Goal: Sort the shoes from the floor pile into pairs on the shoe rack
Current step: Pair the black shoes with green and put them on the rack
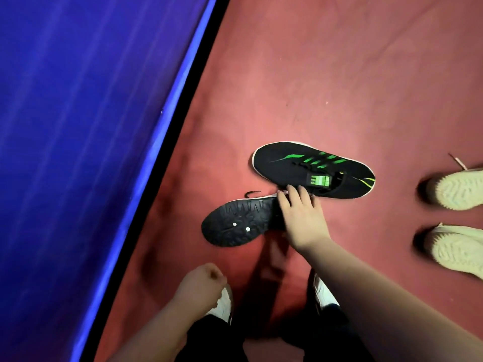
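Two black sneakers lie on the red floor. One black sneaker with green stripes sits upright, toe to the left. The other black sneaker lies sole up, showing its dark tread, just left of and below the first. My right hand reaches down and grips the heel end of the overturned sneaker, fingertips touching the edge of the upright one. My left hand hangs low at the bottom, fingers curled, holding nothing. No shoe rack is in view.
Two cream shoes lie sole up at the right edge, one cream shoe above the other cream shoe. A large blue surface with a black edge fills the left side. My own feet in white and black shoes stand at the bottom.
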Demonstrator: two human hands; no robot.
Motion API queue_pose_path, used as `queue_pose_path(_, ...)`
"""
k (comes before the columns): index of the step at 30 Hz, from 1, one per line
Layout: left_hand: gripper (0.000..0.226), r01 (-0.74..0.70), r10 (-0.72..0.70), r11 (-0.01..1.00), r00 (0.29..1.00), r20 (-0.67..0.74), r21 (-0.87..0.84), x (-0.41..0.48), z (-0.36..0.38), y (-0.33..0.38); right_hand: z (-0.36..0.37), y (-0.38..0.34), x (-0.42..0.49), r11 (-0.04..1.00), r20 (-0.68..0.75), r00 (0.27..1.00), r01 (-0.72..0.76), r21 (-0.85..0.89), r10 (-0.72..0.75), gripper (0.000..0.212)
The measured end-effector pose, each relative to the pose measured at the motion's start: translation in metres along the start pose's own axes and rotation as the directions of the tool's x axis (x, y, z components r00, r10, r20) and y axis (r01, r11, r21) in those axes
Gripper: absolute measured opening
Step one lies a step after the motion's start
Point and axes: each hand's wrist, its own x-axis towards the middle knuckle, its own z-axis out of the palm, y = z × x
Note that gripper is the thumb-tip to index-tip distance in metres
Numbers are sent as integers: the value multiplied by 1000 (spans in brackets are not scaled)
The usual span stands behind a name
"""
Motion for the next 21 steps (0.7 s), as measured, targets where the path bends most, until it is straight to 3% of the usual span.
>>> queue_pose_path(5, 12, -30, 34, 979, 999, -19, 202, 21, -17, -22, 7, -11, 10, 997, 47, 999, -1, -76, 5, 62)
queue_pose_path(8, 19, 19, -16, 970, 1000, -16, 242, 19, -10, -35, -1, -7, -7, 991, 223, 974, -62, 118, 34, 74)
queue_pose_path(10, 17, 36, -33, 974, 999, -14, 226, 9, -3, -35, -10, -1, -22, 881, 319, 943, -224, 416, 90, 71)
queue_pose_path(11, 13, 36, -35, 975, 999, -5, 219, 4, 1, -33, -15, 4, -28, 691, 427, 900, -364, 625, 88, 64)
queue_pose_path(12, 14, 29, -31, 976, 999, 6, 216, 1, 5, -31, -20, 8, -33, 387, 550, 835, -504, 772, -9, 57)
queue_pose_path(13, 17, 22, -26, 976, 1000, 15, 216, -1, 8, -28, -21, 12, -37, 68, 620, 768, -618, 783, -164, 55)
queue_pose_path(14, 18, 18, -24, 976, 999, 24, 216, -2, 11, -25, -20, 17, -40, -171, 633, 715, -692, 702, -296, 52)
queue_pose_path(15, 17, 14, -21, 977, 999, 28, 213, -2, 13, -22, -17, 22, -43, -299, 645, 696, -718, 629, -316, 47)
queue_pose_path(16, 14, 11, -18, 977, 999, 30, 212, -2, 14, -21, -11, 25, -46, -355, 679, 686, -723, 593, -263, 45)
queue_pose_path(17, 14, 11, -18, 976, 999, 28, 218, -1, 14, -19, 1, 30, -46, -309, 740, 662, -733, 606, -117, 49)
queue_pose_path(18, 15, 14, -21, 973, 999, 26, 230, -1, 16, -19, 12, 34, -48, -168, 781, 621, -764, 623, 71, 58)
queue_pose_path(20, 16, 3, -11, 966, 1000, 27, 257, 2, 18, -23, 35, 41, -53, 181, 697, 585, -803, 567, 413, 70)
queue_pose_path(21, 15, 1, -8, 964, 1000, 28, 268, 2, 19, -25, 45, 44, -55, 291, 634, 608, -791, 539, 478, 69)
